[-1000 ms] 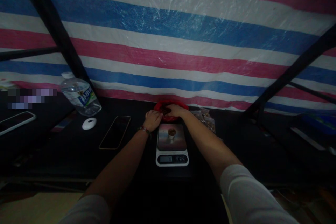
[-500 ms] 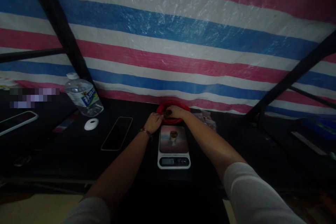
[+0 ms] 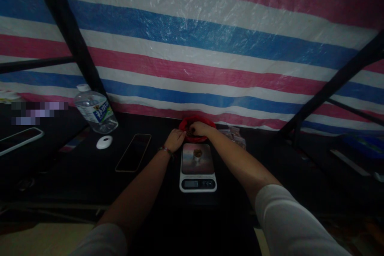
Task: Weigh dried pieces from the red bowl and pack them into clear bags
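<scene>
A red bowl (image 3: 207, 121) with small brown pieces (image 3: 189, 131) in it stands at the far side of the table, by the striped sheet. My left hand (image 3: 175, 140), a beaded bracelet on its wrist, has its fingers closed at the bowl's near left rim. Inside the bowl, my right hand (image 3: 201, 129) is curled down among the brown pieces; its fingertips are hidden, so what they hold does not show. In front of the bowl lies a white digital scale (image 3: 198, 168). A small pale cup (image 3: 197, 158), filled with brown pieces, is on its platform.
Behind my right forearm are clear plastic bags (image 3: 237, 136). To the left lie a phone (image 3: 134, 153) and a white oval object (image 3: 104, 142), with a water bottle (image 3: 96, 110) behind. Another phone (image 3: 19, 140) is farther left. Dark frame bars (image 3: 318, 94) slant up at both sides.
The view has shifted very slightly. Both hands remain at the bowl, with the right fingers moved a little among the brown pieces. The scale and cup stay in place.
</scene>
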`<state>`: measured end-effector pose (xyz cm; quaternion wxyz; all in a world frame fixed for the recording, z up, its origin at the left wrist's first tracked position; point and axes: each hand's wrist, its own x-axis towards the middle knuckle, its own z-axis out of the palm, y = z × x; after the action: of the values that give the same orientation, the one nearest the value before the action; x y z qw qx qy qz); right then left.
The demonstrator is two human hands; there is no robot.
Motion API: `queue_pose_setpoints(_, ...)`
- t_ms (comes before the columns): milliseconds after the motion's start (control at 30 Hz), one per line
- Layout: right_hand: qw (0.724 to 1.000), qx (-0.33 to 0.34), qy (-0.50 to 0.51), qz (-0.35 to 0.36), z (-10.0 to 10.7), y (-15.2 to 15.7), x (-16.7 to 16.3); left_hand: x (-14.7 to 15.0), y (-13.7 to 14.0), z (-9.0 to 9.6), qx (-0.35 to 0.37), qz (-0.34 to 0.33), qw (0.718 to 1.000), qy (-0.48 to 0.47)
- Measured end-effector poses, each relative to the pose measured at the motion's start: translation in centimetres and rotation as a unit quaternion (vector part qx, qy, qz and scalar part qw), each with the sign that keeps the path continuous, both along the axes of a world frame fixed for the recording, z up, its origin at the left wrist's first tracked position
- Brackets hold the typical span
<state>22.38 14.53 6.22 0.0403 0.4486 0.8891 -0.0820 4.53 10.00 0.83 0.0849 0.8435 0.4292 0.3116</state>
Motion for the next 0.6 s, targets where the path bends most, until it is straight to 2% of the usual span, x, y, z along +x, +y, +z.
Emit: queue_pose_setpoints(600,0.998,0.026,0.022,-0.062,0.73,-0.85,-0.01,-0.21,-0.6,0.37,-0.005,0.002,0.999,-0.04)
